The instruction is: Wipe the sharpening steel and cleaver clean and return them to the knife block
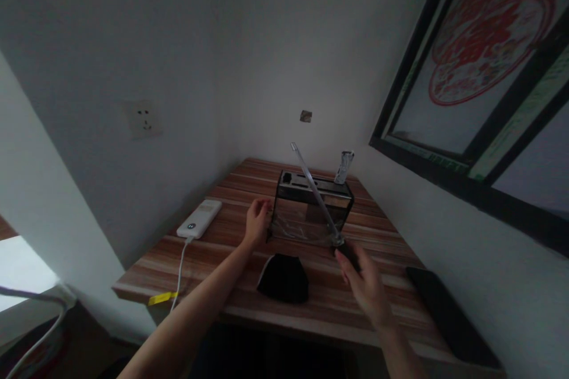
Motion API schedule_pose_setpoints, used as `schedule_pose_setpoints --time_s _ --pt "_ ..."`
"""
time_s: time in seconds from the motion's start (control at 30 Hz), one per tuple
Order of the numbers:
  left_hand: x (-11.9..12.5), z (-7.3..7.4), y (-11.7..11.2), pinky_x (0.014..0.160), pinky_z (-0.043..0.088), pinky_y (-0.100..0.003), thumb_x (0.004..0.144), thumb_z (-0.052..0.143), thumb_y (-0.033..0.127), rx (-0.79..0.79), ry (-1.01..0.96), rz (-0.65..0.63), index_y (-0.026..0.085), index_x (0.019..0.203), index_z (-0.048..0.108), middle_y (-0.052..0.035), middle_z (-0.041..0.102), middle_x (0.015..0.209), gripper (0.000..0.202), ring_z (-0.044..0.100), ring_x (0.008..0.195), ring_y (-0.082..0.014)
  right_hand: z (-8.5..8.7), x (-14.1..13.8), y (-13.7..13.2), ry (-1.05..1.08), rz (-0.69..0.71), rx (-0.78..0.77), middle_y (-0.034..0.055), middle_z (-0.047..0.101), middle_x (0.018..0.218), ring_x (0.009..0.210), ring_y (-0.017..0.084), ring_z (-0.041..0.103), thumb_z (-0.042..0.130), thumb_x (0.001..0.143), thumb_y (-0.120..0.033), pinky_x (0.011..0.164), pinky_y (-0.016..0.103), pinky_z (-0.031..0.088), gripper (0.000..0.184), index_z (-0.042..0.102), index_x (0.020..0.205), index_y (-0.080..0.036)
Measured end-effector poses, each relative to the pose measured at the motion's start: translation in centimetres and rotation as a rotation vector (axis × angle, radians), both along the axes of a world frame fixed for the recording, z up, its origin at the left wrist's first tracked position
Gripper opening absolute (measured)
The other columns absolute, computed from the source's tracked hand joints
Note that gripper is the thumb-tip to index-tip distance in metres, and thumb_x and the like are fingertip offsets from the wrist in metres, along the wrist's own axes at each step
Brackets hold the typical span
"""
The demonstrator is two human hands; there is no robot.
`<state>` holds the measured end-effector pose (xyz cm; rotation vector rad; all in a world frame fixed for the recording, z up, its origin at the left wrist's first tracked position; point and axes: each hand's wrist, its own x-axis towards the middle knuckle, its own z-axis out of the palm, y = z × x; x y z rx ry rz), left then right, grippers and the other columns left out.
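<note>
A knife [315, 189] with a long, narrow blade and a dark handle is gripped in my right hand [362, 275]. Its blade slants up and to the left, crossing in front of a knife block [296, 192]. This block has a slotted black top and see-through sides. Beside its left edge is my left hand [258, 222], fingers loosely bent and holding nothing visible; whether they touch the block I cannot tell. A silvery, shiny upright piece [344, 167] rises from the right end of the block's top. Nearer me lies a black face-mask-like cloth [284, 278].
A white power bank [200, 218] with a white cable [181, 266] and yellow tag [162, 298] lies on the left of the wooden table [240, 189]. At the right edge rests a black phone-like slab [451, 314]. Walls close in behind and beside; a dark-framed window [471, 71] is at right.
</note>
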<state>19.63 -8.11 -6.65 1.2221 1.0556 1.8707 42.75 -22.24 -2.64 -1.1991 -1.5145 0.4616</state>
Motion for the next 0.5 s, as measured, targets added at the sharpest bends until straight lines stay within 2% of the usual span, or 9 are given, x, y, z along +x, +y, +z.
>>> schedule_pose_setpoints --time_s 0.07,0.2,0.3,0.5 --pt "-0.2 -0.3 0.0 0.068 0.042 -0.023 0.077 0.056 0.03 0.0 0.017 -0.019 0.016 0.079 0.059 -0.0012 0.059 0.074 0.014 0.054 0.071 -0.0134 2.3 1.4 1.0 -0.117 0.017 0.036 0.0048 0.066 0.074 0.067 0.019 0.062 0.056 0.081 -0.049 0.059 0.027 0.048 0.034 0.064 0.093 -0.019" --pt "-0.4 -0.1 -0.1 0.07 0.042 -0.023 0.078 0.055 0.032 0.021 0.052 -0.062 0.017 0.08 0.06 -0.0008 0.06 0.077 0.016 0.054 0.074 -0.0141 7.2 4.0 2.6 -0.352 -0.036 0.247 0.007 0.065 0.087 0.082 0.024 0.061 0.056 0.081 -0.051 0.072 0.035 0.047 0.032 0.064 0.087 -0.02" --pt "-0.5 0.0 0.0 0.071 0.042 -0.023 0.078 0.054 0.034 0.05 0.073 -0.09 0.018 0.083 0.061 -0.0006 0.061 0.08 0.018 0.055 0.078 -0.0146 11.1 5.5 3.4 -0.58 -0.085 0.384 0.0064 0.064 0.084 0.08 0.024 0.061 0.053 0.084 -0.049 0.072 0.036 0.046 0.03 0.064 0.09 -0.021" --pt "-0.4 0.0 -0.1 0.074 0.042 -0.023 0.081 0.05 0.032 0.066 0.123 -0.086 0.018 0.085 0.06 -0.0013 0.061 0.083 0.018 0.055 0.08 -0.0146 19.2 6.7 5.5 -1.122 -0.243 0.527 0.0094 0.063 0.089 0.074 0.025 0.058 0.037 0.088 -0.056 0.064 0.038 0.039 0.045 0.066 0.095 -0.023"
